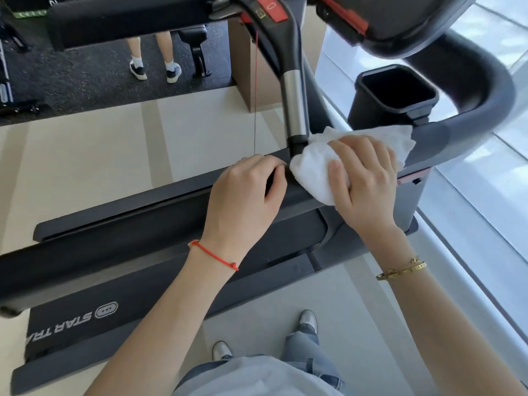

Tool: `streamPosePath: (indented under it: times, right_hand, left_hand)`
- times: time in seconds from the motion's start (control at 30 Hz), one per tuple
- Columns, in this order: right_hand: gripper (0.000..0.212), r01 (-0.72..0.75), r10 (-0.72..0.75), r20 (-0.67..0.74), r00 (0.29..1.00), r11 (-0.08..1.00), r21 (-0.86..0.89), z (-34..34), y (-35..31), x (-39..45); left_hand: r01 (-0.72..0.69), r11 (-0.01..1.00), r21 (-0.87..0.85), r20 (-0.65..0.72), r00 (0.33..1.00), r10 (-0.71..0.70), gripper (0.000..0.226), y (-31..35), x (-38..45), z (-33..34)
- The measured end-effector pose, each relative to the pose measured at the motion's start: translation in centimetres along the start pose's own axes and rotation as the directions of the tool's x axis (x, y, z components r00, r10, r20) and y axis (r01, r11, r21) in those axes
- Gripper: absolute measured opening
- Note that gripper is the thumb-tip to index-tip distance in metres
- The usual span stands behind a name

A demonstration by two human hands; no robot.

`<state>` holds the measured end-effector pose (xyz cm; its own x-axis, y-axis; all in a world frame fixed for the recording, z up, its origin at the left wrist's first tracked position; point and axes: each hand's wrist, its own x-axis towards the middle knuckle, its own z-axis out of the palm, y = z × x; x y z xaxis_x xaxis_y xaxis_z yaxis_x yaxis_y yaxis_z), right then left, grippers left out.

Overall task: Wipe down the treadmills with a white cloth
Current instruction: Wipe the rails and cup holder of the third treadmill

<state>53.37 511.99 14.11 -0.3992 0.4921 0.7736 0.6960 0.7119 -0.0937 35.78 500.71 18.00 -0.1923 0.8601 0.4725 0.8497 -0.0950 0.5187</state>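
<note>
The soft, crumpled white cloth (314,167) is bunching limply under the gripping right hand (363,178), best held wadded, while the left hand (251,187) is pinching the dark grey treadmill handrail (143,252).

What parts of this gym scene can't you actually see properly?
Head view only:
- Treadmill console: cut off by the top edge.
- Belt logo: cut off at the left.
- Handrail under the white cloth: covered by cloth and right hand.
- Bystander: hidden above the legs by a black bar.
</note>
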Motion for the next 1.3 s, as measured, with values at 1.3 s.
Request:
streamPosePath:
  times: [1.3]
  right_hand:
    - [0.029,-0.313,0.286,0.244,0.927,0.946,0.079,-2.2,23.1,11.2]
  left_hand:
    - [0.155,0.982,0.108,0.104,0.981,-0.166,0.047,8.7,17.3,14.6]
